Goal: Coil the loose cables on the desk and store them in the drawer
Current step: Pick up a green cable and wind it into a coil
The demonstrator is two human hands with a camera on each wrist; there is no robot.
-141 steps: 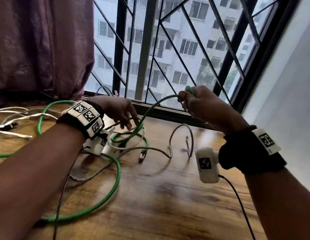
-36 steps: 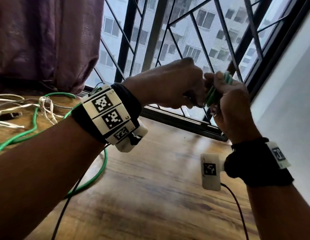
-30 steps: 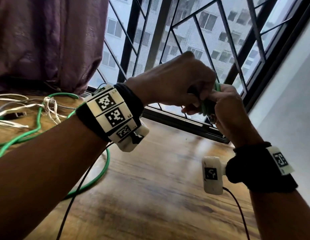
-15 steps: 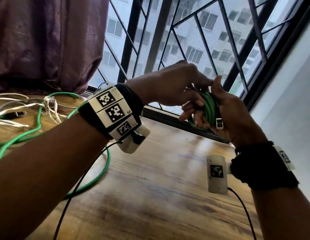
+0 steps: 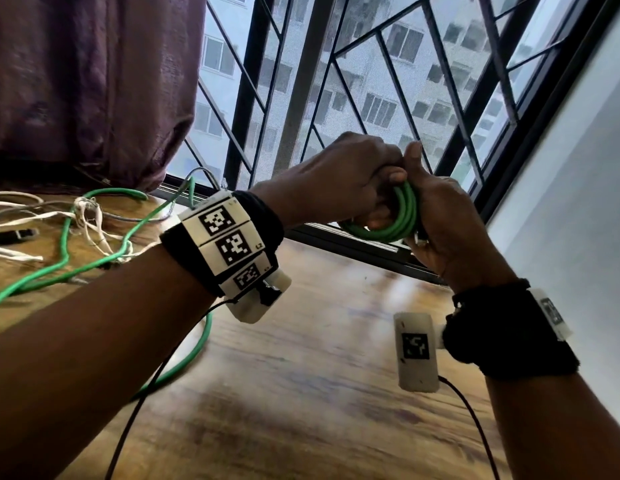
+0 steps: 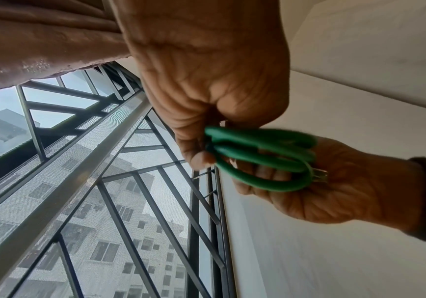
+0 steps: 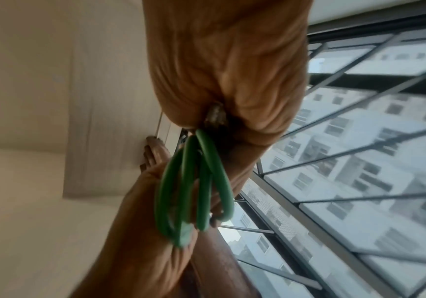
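My right hand [image 5: 447, 223] grips the green cable [image 5: 398, 220] coil, left hand [image 5: 339, 181] pinching its loops beside it. Long tail trails behind my left wrist over the counter [image 5: 301, 393]; white cables [image 5: 90, 223] uncoiled, no drawer visible.

Small "L2" lettering being shown beside the middle square code marker on the left wrist band [image 5: 229, 244], other markers being coded patterns only, unreadable
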